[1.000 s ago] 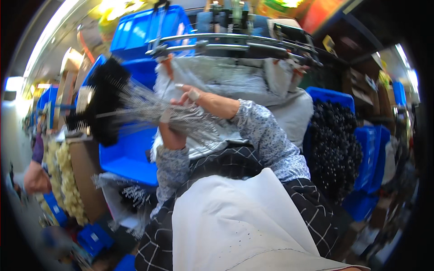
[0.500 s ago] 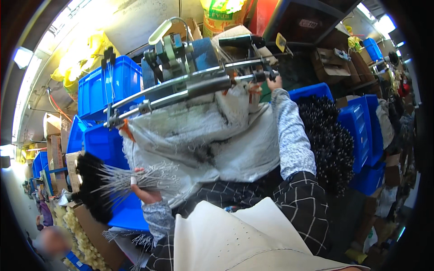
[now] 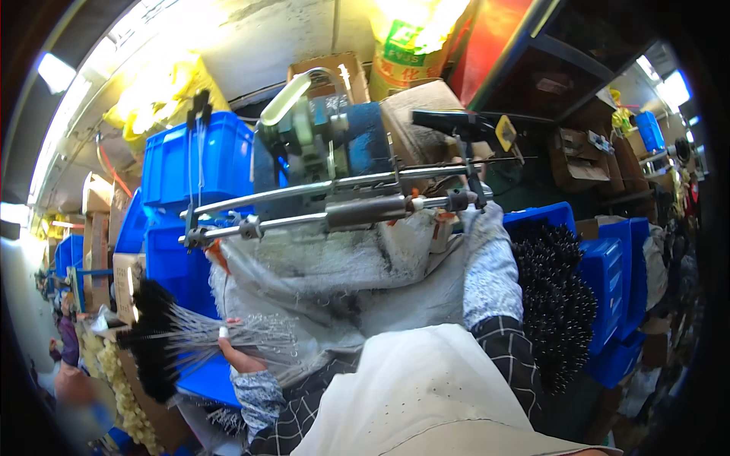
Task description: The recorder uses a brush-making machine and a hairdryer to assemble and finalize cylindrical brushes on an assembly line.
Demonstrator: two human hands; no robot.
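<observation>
One fanned bundle of black-bristled brushes with thin silver wire stems (image 3: 201, 336), held low at left

Clasped around mid-stem by the bare left hand (image 3: 242, 357), fingers closed on the gathered wires; black heads splayed leftward, stems above a blue rectangular plastic bin (image 3: 217, 387), bare wire ends fanned over a greyish-white cloth sheet (image 3: 327, 283). Probably light, springy in the wire, softer at the bristles, apt to slide apart or tangle; best gripped around the bunched stems, clear of the heads. Farther off, near the right end of a horizontal grey metal cylinder (image 3: 365, 212) on steel rods, the bare right hand (image 3: 479, 199), mostly hidden: cannot tell whether spread or closed. Beyond, a heap of black, pale-tipped pieces (image 3: 551, 304).
</observation>
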